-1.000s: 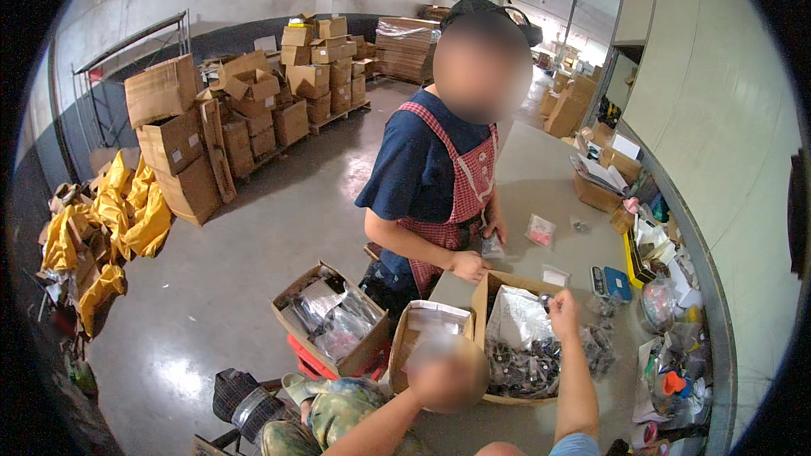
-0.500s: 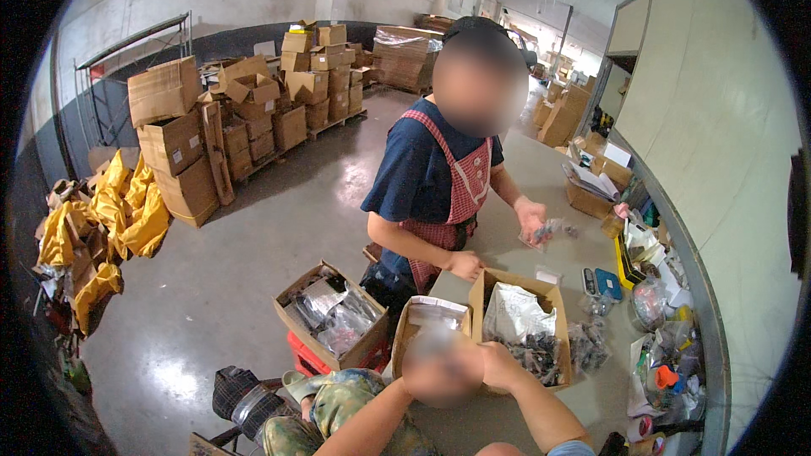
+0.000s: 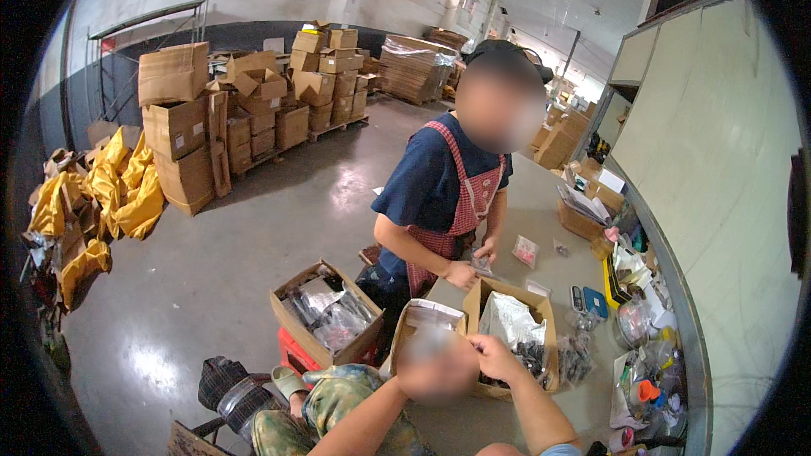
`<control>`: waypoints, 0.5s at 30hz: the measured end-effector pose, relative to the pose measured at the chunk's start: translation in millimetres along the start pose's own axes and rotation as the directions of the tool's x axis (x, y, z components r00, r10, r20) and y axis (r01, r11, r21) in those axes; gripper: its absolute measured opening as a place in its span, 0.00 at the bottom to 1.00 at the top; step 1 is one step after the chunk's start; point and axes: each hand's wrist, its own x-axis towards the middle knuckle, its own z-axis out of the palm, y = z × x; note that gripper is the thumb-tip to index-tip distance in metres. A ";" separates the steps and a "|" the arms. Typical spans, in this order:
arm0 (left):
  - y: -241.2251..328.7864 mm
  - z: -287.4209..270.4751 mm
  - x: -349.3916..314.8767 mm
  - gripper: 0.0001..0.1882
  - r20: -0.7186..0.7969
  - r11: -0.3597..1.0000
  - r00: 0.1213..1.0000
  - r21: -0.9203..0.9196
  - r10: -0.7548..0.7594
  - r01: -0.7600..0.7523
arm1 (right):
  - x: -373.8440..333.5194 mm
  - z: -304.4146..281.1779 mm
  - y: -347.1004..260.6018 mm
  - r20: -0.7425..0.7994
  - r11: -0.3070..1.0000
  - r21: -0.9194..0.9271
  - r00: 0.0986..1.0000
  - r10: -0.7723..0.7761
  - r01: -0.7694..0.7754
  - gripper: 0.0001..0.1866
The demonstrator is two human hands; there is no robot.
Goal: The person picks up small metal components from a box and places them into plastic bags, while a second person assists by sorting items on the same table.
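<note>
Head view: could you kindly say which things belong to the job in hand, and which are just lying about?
Likely in the job:
left hand (blurred)
right hand
small carton
black parts in the larger carton

Probably lying about:
yellow sheeting
stacked cartons
wrapped cardboard stack

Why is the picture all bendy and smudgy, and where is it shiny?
Head view: the fisheye lens bends the pale wall and leaves black corners; head view: a round blur covers the left hand; head view: white glare shines on the grey floor.

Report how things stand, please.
Left hand blurred, grip unclear. Right hand close beside it, hold unclear. Open box holds dark parts, white bag. Co-worker's hand beyond box.
</note>
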 end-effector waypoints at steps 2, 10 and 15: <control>9.9 -3.6 -1.2 0.19 -0.001 0.998 1.000 -0.068 -0.007 0.007 | 5.0 4.0 5.1 -0.043 0.943 0.329 0.998 -0.038 0.050 0.10; 84.4 -18.5 -31.6 0.21 0.129 0.630 0.992 -0.771 0.007 0.096 | 7.1 21.3 12.0 0.005 0.980 0.187 0.998 -0.063 0.061 0.13; 91.7 -20.8 -33.5 0.26 -0.001 0.398 0.998 -0.917 0.069 -0.029 | 0.1 7.7 -3.8 0.098 0.870 -0.368 0.944 -0.316 0.329 0.11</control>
